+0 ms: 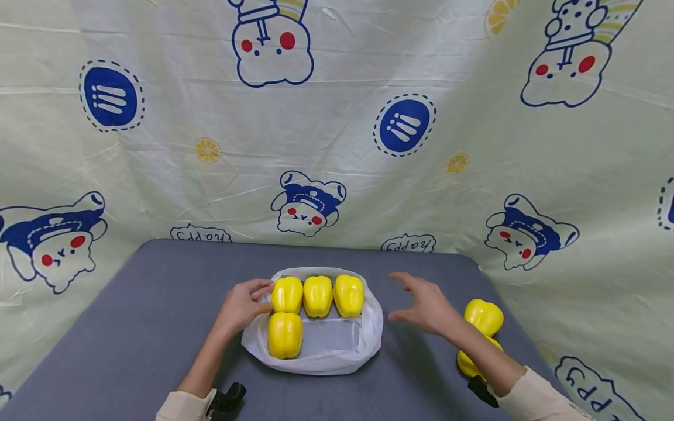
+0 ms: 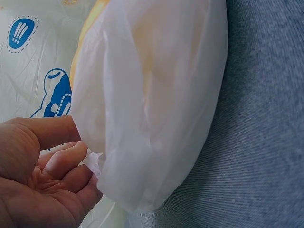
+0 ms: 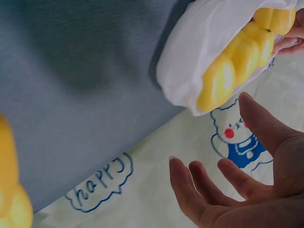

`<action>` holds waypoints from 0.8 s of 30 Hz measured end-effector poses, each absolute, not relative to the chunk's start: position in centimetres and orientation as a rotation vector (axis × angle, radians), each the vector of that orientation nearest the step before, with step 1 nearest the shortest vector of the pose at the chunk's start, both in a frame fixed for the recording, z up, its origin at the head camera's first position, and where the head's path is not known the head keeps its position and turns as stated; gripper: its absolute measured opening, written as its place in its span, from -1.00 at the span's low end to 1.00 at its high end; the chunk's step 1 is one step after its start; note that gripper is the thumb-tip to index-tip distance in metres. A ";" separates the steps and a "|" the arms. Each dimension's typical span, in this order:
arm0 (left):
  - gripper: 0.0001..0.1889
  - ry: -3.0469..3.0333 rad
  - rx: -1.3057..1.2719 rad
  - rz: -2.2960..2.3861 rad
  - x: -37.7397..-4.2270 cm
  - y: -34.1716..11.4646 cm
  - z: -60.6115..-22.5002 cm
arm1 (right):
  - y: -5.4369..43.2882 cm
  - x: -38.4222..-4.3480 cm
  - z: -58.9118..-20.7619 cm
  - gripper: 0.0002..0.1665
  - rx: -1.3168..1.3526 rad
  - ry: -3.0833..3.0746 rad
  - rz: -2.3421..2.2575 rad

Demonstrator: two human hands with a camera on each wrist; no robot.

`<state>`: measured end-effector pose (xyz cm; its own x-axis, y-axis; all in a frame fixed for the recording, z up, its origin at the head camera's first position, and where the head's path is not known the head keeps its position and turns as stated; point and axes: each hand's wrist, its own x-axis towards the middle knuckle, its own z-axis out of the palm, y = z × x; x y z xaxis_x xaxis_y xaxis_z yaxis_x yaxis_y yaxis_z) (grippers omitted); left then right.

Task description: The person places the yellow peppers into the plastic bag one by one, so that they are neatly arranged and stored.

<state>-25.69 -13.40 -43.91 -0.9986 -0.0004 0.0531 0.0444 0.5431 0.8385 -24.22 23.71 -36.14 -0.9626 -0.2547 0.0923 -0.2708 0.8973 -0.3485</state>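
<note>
A white plastic bag (image 1: 337, 363) stands spread wide on the grey table. Inside, three yellow bell peppers (image 1: 318, 296) line its far side, and one more bell pepper (image 1: 285, 336) sits at the near left. My left hand (image 1: 244, 304) holds the bag's left rim, thumb and fingers beside the leftmost pepper; in the left wrist view a small flap of plastic shows at the curled fingers (image 2: 71, 166). To the right of the bag, my right hand (image 1: 426, 304) hovers with fingers spread and nothing in it. The right wrist view shows its fingers (image 3: 202, 185) apart from the bag.
Two yellow bell peppers (image 1: 483, 317) lie at the table's right side, one partly hidden by my right forearm. A printed pale curtain (image 1: 337, 128) hangs behind the grey table (image 1: 174, 304). Black wrist straps (image 1: 229, 401) sit at my cuffs.
</note>
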 end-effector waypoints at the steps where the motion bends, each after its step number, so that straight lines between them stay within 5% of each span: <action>1: -0.48 -2.715 -0.034 -1.484 -25.7 -13.4 -43.9 | 24.1 -24.2 -36.1 -0.05 0.418 -3.020 0.554; 24: -0.50 -2.704 -0.043 -1.491 -25.6 -13.5 -43.9 | 32.6 -22.6 -36.4 0.11 0.307 -3.172 0.469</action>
<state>-25.62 -13.47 -43.87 -0.9982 -0.0014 0.0600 0.0500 0.5339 0.8440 -22.60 32.57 -36.44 -0.9787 -0.1988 -0.0506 -0.1756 0.9395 -0.2940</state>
